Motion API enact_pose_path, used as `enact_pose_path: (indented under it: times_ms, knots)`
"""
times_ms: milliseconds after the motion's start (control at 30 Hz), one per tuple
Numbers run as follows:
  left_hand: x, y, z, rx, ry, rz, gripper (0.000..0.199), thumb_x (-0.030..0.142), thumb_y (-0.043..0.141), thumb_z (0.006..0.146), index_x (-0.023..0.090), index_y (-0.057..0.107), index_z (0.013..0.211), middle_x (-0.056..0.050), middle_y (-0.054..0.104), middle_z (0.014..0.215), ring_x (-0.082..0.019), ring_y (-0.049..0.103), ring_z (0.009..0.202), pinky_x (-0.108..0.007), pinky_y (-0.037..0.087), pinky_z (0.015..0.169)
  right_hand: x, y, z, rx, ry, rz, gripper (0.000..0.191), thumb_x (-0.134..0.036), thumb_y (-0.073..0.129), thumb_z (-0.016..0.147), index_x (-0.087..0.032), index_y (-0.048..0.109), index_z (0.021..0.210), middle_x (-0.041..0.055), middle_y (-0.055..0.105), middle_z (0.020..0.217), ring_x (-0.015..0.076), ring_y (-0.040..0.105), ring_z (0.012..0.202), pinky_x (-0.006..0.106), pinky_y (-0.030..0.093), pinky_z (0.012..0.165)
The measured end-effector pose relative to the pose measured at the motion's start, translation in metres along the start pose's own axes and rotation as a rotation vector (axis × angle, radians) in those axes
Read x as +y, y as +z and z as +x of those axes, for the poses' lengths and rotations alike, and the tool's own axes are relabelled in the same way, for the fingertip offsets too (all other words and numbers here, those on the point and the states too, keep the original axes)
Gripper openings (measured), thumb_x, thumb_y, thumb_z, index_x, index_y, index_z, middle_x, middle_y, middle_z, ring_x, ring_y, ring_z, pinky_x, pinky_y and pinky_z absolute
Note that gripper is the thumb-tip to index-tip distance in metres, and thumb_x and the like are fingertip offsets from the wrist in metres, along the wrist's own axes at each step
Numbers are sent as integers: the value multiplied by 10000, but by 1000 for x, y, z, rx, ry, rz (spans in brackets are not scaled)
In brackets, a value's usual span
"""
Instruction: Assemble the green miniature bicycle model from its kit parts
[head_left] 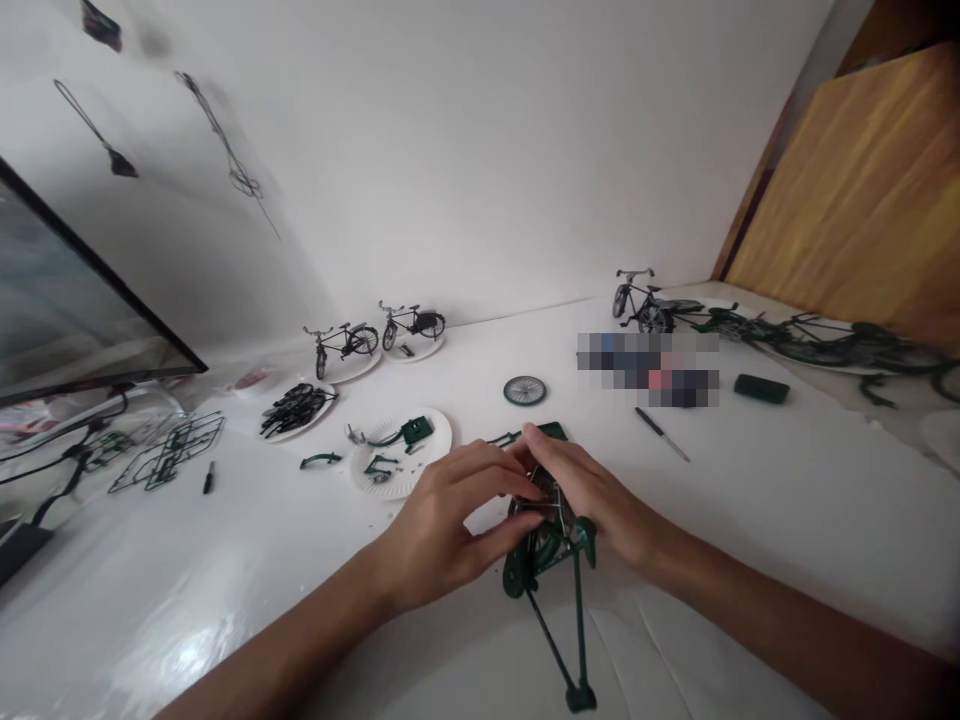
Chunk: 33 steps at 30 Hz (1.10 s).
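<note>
A partly built green model bicycle is between my two hands, its bare frame end pointing down toward me. My left hand has thumb and fingers pinched at the spoked wheel area of the model. From the far right side, my right hand wraps round the same model, its fingertips partly hidden. A loose spoked wheel lies flat on the table just beyond my hands. Left of my left hand, a white paper plate carries small green parts, with a curved green piece beside it.
Finished model bicycles stand on plates by the wall. A plate of black parts, green sprue frames and a small screwdriver lie left. Right are another screwdriver, a green block and several green bicycle frames.
</note>
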<state>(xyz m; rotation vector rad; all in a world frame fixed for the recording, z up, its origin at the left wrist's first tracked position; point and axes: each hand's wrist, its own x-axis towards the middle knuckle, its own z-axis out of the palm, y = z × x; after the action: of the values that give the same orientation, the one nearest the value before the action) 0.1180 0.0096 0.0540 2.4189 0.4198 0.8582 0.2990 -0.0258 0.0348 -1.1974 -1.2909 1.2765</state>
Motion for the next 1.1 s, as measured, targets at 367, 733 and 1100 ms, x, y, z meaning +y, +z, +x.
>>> enact_pose_path:
  times_ms: [367, 733, 1100]
  knots:
    - [3, 12, -3, 125, -176, -68, 90, 146, 585, 906, 178, 622, 982, -53, 662, 875, -149, 589, 763, -279, 494, 726, -4, 3, -1, -127, -73, -39, 505, -535, 314, 1012, -229, 694, 879, 19, 657, 851, 184, 612, 853, 333, 450, 794]
    - [2, 13, -3, 89, -164, -43, 84, 146, 574, 907, 175, 634, 957, -50, 662, 853, -148, 579, 749, -274, 480, 721, -2, 3, -2, -141, -84, -58, 539, -557, 292, 1008, -225, 694, 869, 19, 651, 817, 188, 608, 822, 338, 447, 790]
    - [3, 11, -2, 26, -158, 19, 48, 130, 565, 911, 162, 600, 901, -24, 610, 826, -114, 540, 735, -240, 464, 698, -3, 4, -2, -176, -65, 6, 500, -499, 317, 1023, -215, 662, 799, 4, 623, 783, 156, 573, 760, 301, 432, 711]
